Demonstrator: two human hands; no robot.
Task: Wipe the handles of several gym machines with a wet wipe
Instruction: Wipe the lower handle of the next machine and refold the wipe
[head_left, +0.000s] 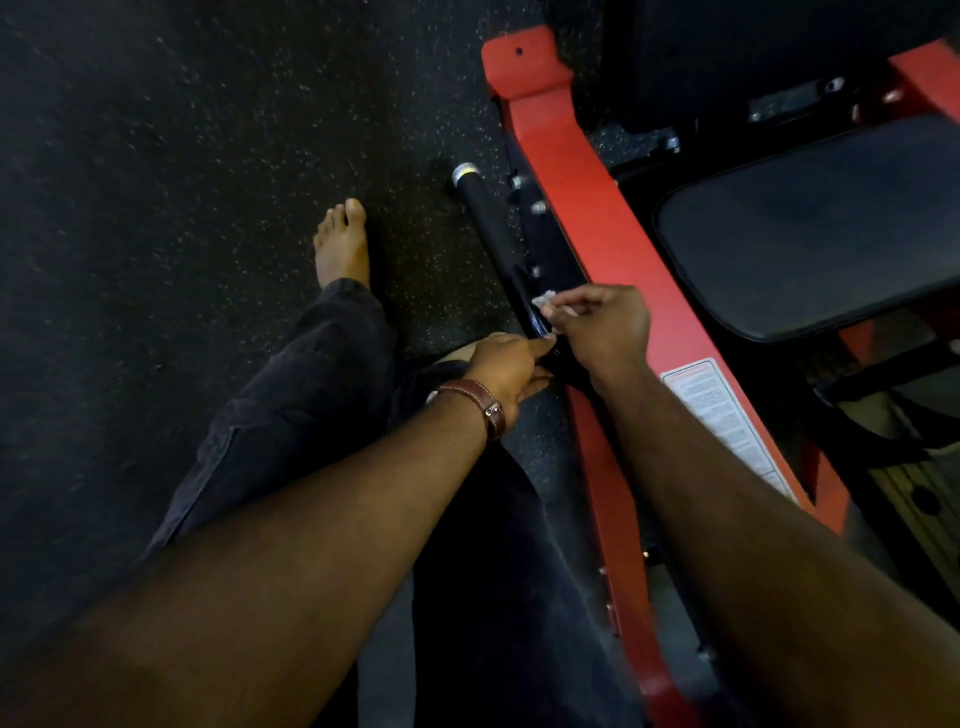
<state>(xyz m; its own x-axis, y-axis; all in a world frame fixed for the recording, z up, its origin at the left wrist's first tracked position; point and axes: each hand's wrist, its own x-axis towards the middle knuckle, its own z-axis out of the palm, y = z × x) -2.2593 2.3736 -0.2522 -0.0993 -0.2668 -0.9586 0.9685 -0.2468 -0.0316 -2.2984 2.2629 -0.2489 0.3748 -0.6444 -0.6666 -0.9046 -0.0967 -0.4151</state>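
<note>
Both my arms reach forward and down. My right hand (602, 325) is curled, thumb and fingers pinching the white wipe (545, 303) against the black handle (491, 223), near its lower end. My left hand (506, 364), with a brown watch strap (480, 402) at the wrist, lies just below and to the left of the right, its forefinger stretched out to touch the handle under the wipe; whether the other fingers curl round anything I cannot tell.

Just right of my right forearm, a white label (719, 410) is stuck on the red frame (587, 208); its print is too blurred to read.

Beyond my hands the handle runs up to a silver cap (461, 173). Right of the frame lies a black pad (810, 234). To the left is speckled black floor (182, 156), with my bare foot (343, 244) and dark trouser leg (291, 389) on it.
</note>
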